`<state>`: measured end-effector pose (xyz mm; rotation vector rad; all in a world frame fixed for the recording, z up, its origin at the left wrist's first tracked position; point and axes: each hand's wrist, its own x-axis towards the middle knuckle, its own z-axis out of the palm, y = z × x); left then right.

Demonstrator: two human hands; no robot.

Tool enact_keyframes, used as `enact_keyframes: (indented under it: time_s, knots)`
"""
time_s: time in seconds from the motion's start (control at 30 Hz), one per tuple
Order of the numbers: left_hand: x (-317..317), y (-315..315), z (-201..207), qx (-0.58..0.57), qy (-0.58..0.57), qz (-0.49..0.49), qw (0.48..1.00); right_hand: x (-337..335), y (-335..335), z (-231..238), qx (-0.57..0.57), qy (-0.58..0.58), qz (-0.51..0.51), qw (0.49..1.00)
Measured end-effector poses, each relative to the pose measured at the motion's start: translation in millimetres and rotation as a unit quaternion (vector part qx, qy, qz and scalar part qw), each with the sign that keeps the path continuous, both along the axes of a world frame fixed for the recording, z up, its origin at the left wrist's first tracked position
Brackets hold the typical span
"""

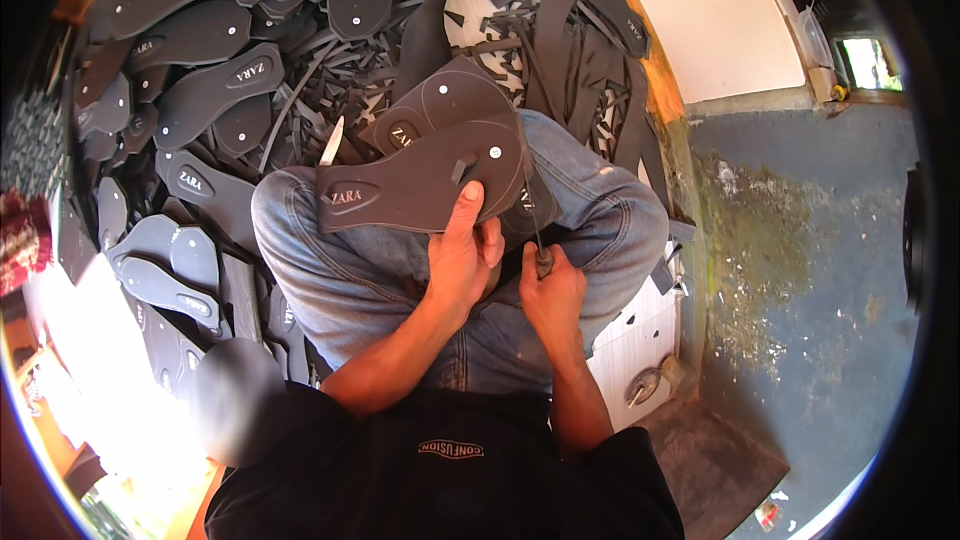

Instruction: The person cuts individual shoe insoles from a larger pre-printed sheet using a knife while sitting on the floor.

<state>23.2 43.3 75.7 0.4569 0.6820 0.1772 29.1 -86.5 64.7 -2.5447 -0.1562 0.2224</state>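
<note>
Thumb (468,202) uppermost, our left hand (460,258) pinches a dark grey, sole-shaped flat sheet (400,183) with a white round dot, reaching toward eleven o'clock above our lap. A small dark rectangular chip (463,169) lies on it, just beyond the thumb tip. At four o'clock from that hand, our right hand (555,290) is wrapped around the handle of a thin-bladed knife (543,260). Its blade points to twelve o'clock along the sheet's right edge; we cannot tell whether they touch. Behind the sheet, toward twelve o'clock, we see a second dark grey sheet (450,100). Underneath are our faded blue jeans (610,210). Farther out, tangled dark offcuts (365,75) lie at eleven o'clock, and overlapping dark grey sole pieces (205,105) at ten.
</note>
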Motion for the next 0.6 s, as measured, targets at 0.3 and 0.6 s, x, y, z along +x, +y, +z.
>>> enact_keyframes:
  time_s: [0.3,0.6]
  knots:
    - [-59,-14,-17,0.072,0.008,-0.055,0.996,50,33,-4,0.074,0.003,0.031,0.997]
    - [-73,-5,-14,0.059,-0.019,-0.063,0.996,-10,-22,22,0.085,0.119,0.002,0.989]
